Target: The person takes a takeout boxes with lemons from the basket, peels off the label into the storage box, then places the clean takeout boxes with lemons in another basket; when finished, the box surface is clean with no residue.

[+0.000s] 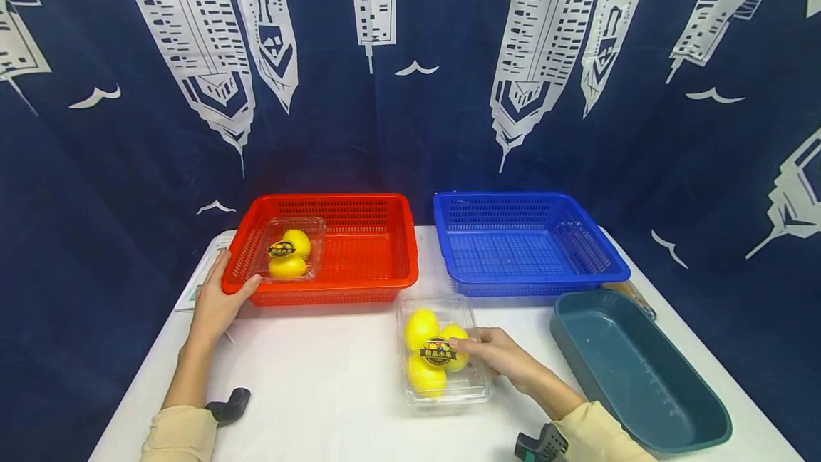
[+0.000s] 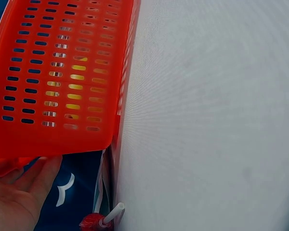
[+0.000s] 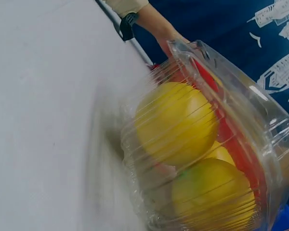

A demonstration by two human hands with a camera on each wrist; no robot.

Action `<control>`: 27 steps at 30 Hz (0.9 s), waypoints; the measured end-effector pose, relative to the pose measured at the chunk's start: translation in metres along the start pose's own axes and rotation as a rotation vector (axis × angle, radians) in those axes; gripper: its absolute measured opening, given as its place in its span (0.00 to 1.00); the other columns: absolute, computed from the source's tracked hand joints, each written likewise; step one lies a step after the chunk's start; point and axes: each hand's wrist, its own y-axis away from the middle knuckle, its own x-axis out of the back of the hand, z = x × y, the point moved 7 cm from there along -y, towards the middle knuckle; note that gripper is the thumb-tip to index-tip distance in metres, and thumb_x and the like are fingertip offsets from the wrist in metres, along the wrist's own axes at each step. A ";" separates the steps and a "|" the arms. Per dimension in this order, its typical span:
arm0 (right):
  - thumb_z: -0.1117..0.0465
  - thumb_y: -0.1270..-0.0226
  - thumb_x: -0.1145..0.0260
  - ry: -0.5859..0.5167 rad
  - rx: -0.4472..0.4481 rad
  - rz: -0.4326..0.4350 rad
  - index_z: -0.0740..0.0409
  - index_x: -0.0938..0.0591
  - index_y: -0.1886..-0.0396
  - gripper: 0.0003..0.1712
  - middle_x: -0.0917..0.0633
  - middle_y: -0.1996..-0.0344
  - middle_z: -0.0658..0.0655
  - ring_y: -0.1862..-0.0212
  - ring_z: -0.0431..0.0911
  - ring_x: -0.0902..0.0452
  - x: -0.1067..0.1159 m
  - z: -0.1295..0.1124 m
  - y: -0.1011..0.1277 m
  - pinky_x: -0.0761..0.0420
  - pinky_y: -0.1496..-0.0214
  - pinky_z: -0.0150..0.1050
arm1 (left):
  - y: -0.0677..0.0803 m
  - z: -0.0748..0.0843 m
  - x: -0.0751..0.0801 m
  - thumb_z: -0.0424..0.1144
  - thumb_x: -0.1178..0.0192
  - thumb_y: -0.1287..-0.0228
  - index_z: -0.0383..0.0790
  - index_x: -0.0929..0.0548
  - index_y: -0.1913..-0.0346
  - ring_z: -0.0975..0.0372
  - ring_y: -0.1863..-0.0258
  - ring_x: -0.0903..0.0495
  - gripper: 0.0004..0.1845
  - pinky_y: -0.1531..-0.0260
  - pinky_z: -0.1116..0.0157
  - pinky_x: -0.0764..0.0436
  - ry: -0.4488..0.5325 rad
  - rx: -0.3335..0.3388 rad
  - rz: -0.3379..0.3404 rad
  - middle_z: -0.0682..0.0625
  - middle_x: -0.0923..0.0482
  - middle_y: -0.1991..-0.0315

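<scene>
1. Head view: white table (image 1: 321, 391) carries a red basket (image 1: 359, 284) at its far left, a blue basket (image 1: 526, 248) at its far right, and a teal tray (image 1: 635, 369) along its right edge.
2. Head view: left hand (image 1: 214, 301) rests on the red basket's near left corner, thumb lying on the rim; fingers sit behind the outer wall, so their curl cannot be told here.
3. Head view: a clear box of yellow fruit with a dark label, the boxed fruit (image 1: 286, 254), lies in the red basket's left half.
4. Head view: a second clear fruit box (image 1: 442, 355) lies on the table near its middle, in front of the gap between the two baskets. Right hand (image 1: 497, 355) lies on the box's right side, fingertips on the lid by the label, fingers bent over the edge; grip looks light.
5. Left wrist view: red basket's slotted wall (image 2: 58, 72) fills the upper left; yellow shows through the slots. Left hand's palm and thumb (image 2: 19, 192) press up under the basket's rim at the table edge. Fingers not seen.
6. Right wrist view: close, partly blurred. Clear fruit box (image 3: 207, 144) with two yellow fruits visible sits on the white table (image 3: 48, 120). Right hand itself is not seen. Left forearm (image 3: 154, 24) with a dark wrist strap shows beyond the box.
</scene>
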 end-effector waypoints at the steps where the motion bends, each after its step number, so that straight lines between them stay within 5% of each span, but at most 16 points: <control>1: 0.43 0.37 0.35 0.003 0.002 0.002 0.74 0.31 0.35 0.44 0.30 0.82 0.46 0.83 0.37 0.44 0.000 0.001 -0.001 0.41 0.83 0.27 | 0.000 0.000 0.000 0.54 0.39 0.37 0.37 0.51 0.23 0.38 0.26 0.46 0.48 0.33 0.36 0.40 0.000 0.003 -0.003 0.39 0.53 0.22; 6: 0.44 0.38 0.34 0.017 -0.021 0.041 0.72 0.28 0.37 0.41 0.20 0.75 0.49 0.78 0.38 0.35 0.001 0.007 -0.005 0.34 0.80 0.28 | 0.000 -0.001 -0.001 0.54 0.39 0.38 0.38 0.51 0.23 0.39 0.26 0.46 0.49 0.33 0.36 0.40 0.002 0.011 -0.012 0.40 0.53 0.21; 11: 0.44 0.40 0.33 0.085 -0.029 0.117 0.72 0.26 0.40 0.40 0.14 0.53 0.58 0.58 0.43 0.23 0.002 0.008 -0.004 0.21 0.62 0.35 | -0.001 0.001 -0.001 0.54 0.38 0.38 0.37 0.51 0.23 0.38 0.26 0.46 0.49 0.33 0.36 0.39 0.008 0.003 -0.012 0.40 0.53 0.22; 18: 0.43 0.39 0.33 0.096 -0.049 0.129 0.71 0.26 0.39 0.40 0.19 0.66 0.54 0.72 0.42 0.34 0.002 0.008 -0.005 0.34 0.75 0.31 | -0.001 0.001 0.001 0.54 0.38 0.38 0.38 0.52 0.23 0.37 0.27 0.45 0.49 0.33 0.36 0.38 0.015 0.006 -0.010 0.39 0.53 0.22; 27: 0.42 0.40 0.33 0.094 -0.070 0.139 0.71 0.27 0.38 0.42 0.19 0.67 0.54 0.75 0.41 0.37 0.001 0.009 -0.005 0.38 0.78 0.30 | -0.001 -0.001 -0.001 0.54 0.38 0.38 0.38 0.52 0.22 0.38 0.26 0.46 0.49 0.33 0.36 0.39 0.012 0.006 -0.010 0.40 0.54 0.21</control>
